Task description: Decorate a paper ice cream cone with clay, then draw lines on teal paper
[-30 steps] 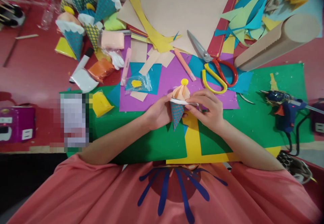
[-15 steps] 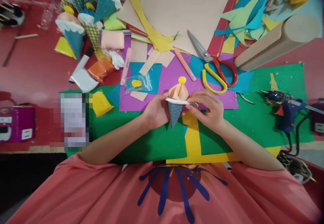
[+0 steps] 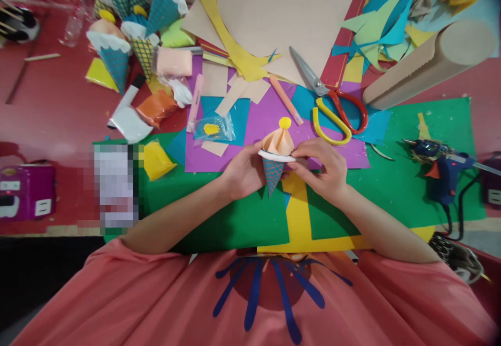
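A paper ice-cream cone (image 3: 273, 173), blue with a crosshatch pattern, is held point down above the green sheet (image 3: 235, 215). It carries a white rim, a peach folded top (image 3: 277, 141) and a small yellow ball (image 3: 285, 122). My left hand (image 3: 245, 171) is closed round the cone from the left. My right hand (image 3: 323, 171) pinches the white rim on the right side.
Finished cones (image 3: 117, 48) stand at the far left with clay packets (image 3: 156, 107). Scissors (image 3: 332, 106) lie beyond my right hand. A blue glue gun (image 3: 440, 166) rests at the right on green paper. A cardboard roll (image 3: 430, 64) and paper scraps fill the back.
The cone has tilted slightly and shifted a little between my hands; my right fingers have slid along the white rim. Everything else stays put.
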`<move>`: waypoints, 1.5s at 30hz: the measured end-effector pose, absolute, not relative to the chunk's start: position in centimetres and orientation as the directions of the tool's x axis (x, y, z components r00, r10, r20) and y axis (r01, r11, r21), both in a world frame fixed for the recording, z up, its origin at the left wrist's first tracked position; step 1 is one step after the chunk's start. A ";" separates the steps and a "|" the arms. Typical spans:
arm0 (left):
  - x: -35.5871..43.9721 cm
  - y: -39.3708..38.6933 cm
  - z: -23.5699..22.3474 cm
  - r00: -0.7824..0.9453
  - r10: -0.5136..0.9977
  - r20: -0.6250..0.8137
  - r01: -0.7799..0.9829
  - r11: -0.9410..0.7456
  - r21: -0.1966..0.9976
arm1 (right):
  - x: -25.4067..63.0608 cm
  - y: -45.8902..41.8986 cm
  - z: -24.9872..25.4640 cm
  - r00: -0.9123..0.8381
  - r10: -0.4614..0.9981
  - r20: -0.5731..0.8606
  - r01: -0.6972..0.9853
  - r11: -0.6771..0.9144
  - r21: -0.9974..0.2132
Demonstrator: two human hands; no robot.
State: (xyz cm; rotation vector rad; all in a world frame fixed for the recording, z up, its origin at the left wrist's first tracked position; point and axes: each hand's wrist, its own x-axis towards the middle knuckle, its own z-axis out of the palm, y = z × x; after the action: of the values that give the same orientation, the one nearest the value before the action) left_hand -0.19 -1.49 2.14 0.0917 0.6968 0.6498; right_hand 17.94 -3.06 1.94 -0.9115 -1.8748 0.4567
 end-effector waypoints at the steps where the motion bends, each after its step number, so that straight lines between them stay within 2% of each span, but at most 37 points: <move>1: -0.1 -1.5 2.2 0.575 0.584 -0.573 -0.526 0.800 0.287 | 17.9 -3.1 2.0 -0.253 0.758 0.601 0.396 0.648 -0.651; 10: -0.1 -1.4 2.1 0.584 0.553 -0.595 -0.509 0.820 0.263 | 17.8 -3.6 2.3 -0.166 0.878 0.449 0.383 0.476 -0.791; 22: -0.2 -1.3 2.0 0.623 0.541 -0.565 -0.492 0.832 0.255 | 18.0 -3.0 2.3 -0.248 0.806 0.537 0.288 0.591 -0.754; 30: -0.1 -1.3 2.4 0.586 0.518 -0.624 -0.501 0.836 0.223 | 18.2 -3.0 2.3 -0.294 0.755 0.586 0.338 0.656 -0.675; 35: -0.2 -1.3 2.1 0.638 0.481 -0.601 -0.460 0.864 0.203 | 18.2 -3.0 2.2 -0.277 0.762 0.585 0.373 0.647 -0.666; 40: -0.3 -1.4 1.3 0.671 0.506 -0.542 -0.451 0.859 0.242 | 18.1 -3.1 2.2 -0.238 0.794 0.559 0.370 0.607 -0.704; 45: -0.5 -1.7 1.0 0.699 0.551 -0.455 -0.440 0.834 0.333 | 17.9 -3.3 2.2 -0.195 0.852 0.486 0.377 0.523 -0.764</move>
State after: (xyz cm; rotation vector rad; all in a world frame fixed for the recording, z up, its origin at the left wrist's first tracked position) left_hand -0.51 -1.67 1.01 0.2054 0.5713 0.5567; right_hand 17.91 -3.25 2.25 -1.0265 -1.7887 0.6099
